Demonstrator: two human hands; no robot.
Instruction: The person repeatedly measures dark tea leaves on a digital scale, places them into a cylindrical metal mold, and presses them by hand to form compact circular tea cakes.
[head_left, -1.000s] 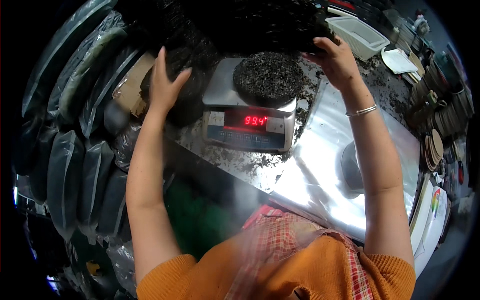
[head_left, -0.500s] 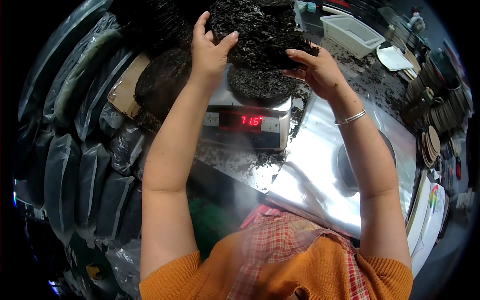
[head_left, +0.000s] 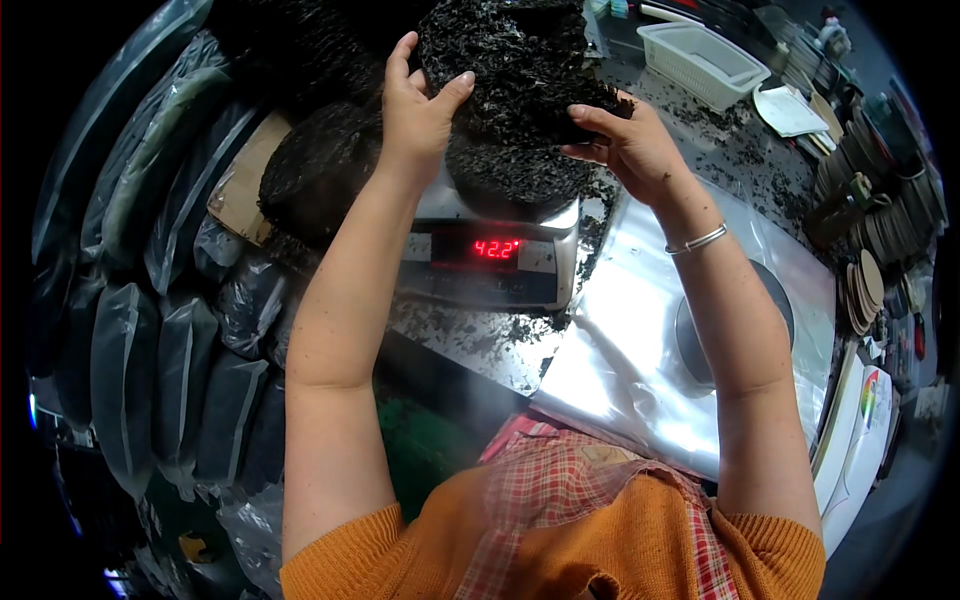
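Both hands hold up a big clump of dark dried leafy material (head_left: 515, 70) above a digital scale (head_left: 490, 255) with a red lit display. My left hand (head_left: 415, 110) grips the clump's left side, and my right hand (head_left: 625, 145), with a silver bangle at the wrist, grips its right side. A round dark cake of the same material (head_left: 510, 175) lies on the scale's pan, just under the lifted clump.
Several dark filled plastic bags (head_left: 150, 330) stand in rows at the left. Another round dark mound (head_left: 320, 170) sits left of the scale. A shiny clear plastic sheet (head_left: 640, 340) covers the counter at right. A white basket (head_left: 700, 60) and stacked round discs (head_left: 870, 280) are at the far right.
My left hand rose from the mound left of the scale to the clump. Both hands now hold the clump higher above the pan, and the scale's display has changed.
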